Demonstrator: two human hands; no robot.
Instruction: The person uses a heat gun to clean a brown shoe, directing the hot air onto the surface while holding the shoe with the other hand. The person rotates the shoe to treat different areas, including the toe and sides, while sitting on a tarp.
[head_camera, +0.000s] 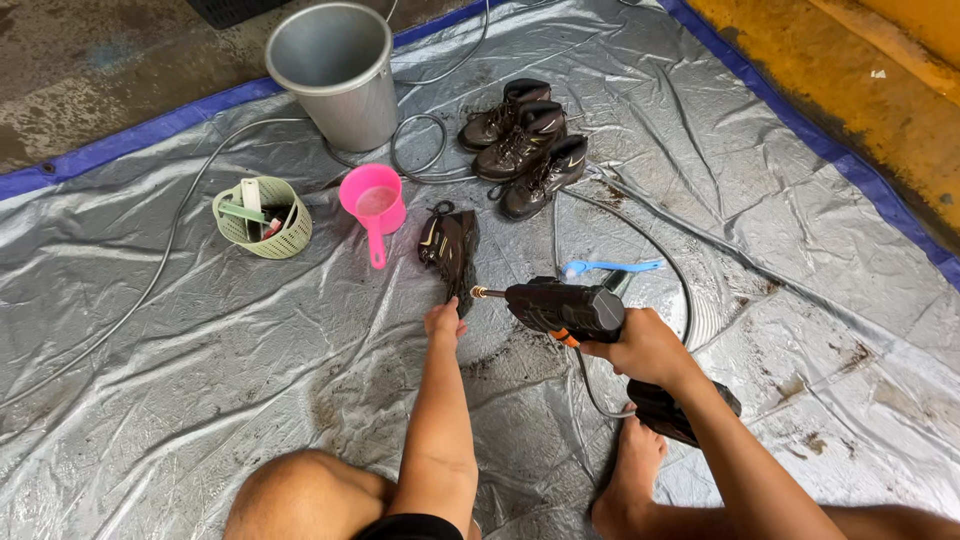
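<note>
1. Silver tarp (200, 400) underneath everything; landmark is the dark shoe (449, 250) lying at centre.
2. Left of the shoe: green basket (263, 217), then pink scoop (373, 205) just beside it.
3. Left hand (444, 322) pinches the shoe's near end. Shoe's long axis runs straight away from that hand.
4. Right of the shoe: black spray gun (560, 308), brass nozzle pointing left at the shoe's near end, close to the left hand.
5. Right hand (645, 348) is wrapped tight round the gun's grip, farther from the shoe than the left.
</note>
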